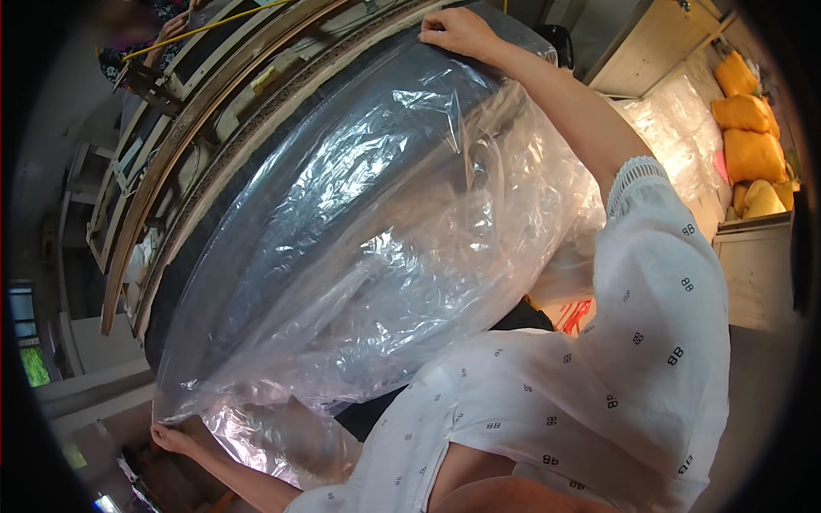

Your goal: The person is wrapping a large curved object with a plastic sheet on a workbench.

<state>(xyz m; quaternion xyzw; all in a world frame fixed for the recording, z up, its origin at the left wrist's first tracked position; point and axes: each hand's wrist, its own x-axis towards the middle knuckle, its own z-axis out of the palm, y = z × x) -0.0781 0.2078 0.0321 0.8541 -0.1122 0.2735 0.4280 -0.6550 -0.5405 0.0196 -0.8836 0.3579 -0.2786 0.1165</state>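
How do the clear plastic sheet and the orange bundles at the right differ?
The clear plastic sheet is see-through and shiny, while the orange bundles look opaque. The sheet is spread between the left hand and the right hand, which grip its edge; the bundles sit piled, touched by neither. The sheet fills far more of the picture than the bundles.
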